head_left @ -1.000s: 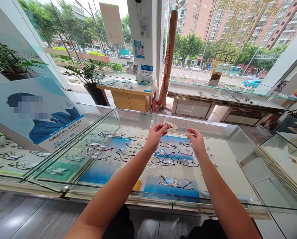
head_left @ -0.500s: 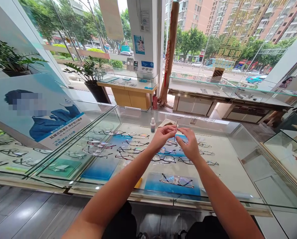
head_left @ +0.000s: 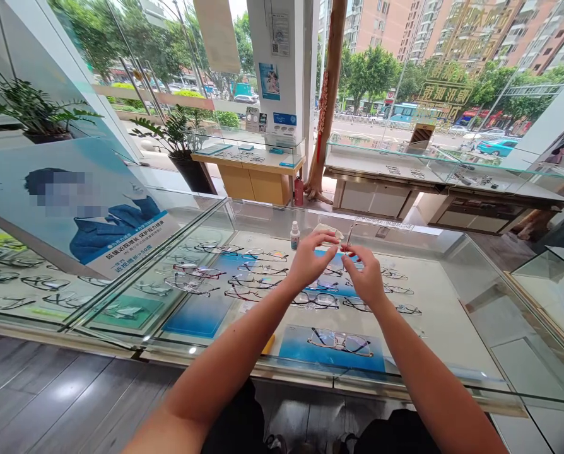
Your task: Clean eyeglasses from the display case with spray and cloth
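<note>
Above the glass display case (head_left: 445,372), my right hand (head_left: 364,271) pinches a thin pair of glasses (head_left: 350,237), one temple of which sticks up and away. My left hand (head_left: 313,257) is just beside it with fingers bent toward the frame; whether it touches the glasses is too small to tell. A small white bottle (head_left: 294,236) stands left of my left hand, and a pale cloth (head_left: 327,228) lies just behind the hands. Under the glass are rows of glasses (head_left: 316,300) and one pair on a blue card (head_left: 341,342) nearer me.
A large advertising board (head_left: 116,214) leans over the left part of the case. Farther back are another display counter (head_left: 251,180), potted plants (head_left: 187,164), a wooden trunk (head_left: 327,101) and a red extinguisher (head_left: 298,191). More glass counters (head_left: 376,195) line the window.
The view has shifted slightly. My left hand's fingers have moved a little away from my right hand's, and the glasses have turned so that more of the thin temple shows.
</note>
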Available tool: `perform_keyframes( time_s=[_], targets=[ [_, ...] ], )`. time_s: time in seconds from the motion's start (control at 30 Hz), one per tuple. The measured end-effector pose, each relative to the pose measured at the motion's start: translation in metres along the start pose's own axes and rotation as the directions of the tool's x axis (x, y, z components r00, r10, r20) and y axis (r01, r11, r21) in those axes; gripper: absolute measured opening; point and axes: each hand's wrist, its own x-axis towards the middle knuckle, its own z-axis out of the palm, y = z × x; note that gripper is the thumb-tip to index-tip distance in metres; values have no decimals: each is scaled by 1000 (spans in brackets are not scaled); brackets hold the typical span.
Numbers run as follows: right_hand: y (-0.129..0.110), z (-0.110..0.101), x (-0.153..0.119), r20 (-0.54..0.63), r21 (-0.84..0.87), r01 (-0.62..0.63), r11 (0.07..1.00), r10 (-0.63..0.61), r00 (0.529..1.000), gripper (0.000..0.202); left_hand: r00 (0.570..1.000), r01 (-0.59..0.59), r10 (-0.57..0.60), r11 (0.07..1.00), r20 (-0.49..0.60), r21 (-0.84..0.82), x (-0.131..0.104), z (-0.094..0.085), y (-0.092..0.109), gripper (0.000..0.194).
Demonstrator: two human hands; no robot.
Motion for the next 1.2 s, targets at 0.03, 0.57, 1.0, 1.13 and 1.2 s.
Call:
perform_keyframes(
  time_s=[0.03, 0.57, 1.0, 1.13, 1.2],
  targets=[
    [0, -1, 0, -7, 5, -11, 1000, 11, 1000, 29, 995, -25, 36, 992, -88, 124, 0, -2, 1, 17],
    [0, -7, 5, -56, 44, -58, 997, 61, 997, 27, 931, 355, -331, 731, -153, 583, 20, -35, -47, 59],
    [-5, -15, 9, -112, 126, -117, 985, 131, 985, 27, 981, 101, -134, 970, -139, -221, 17, -26, -16, 72],
    [-7, -17, 10, -103, 155, -155, 976, 173, 980, 28, 954, 284, -290, 804, 74, -523, 18, -21, -13, 68],
    [-8, -18, 11, -98, 174, -174, 969, 193, 976, 29, 929, 363, -330, 715, 169, -597, 17, -21, -10, 63]
  ],
)
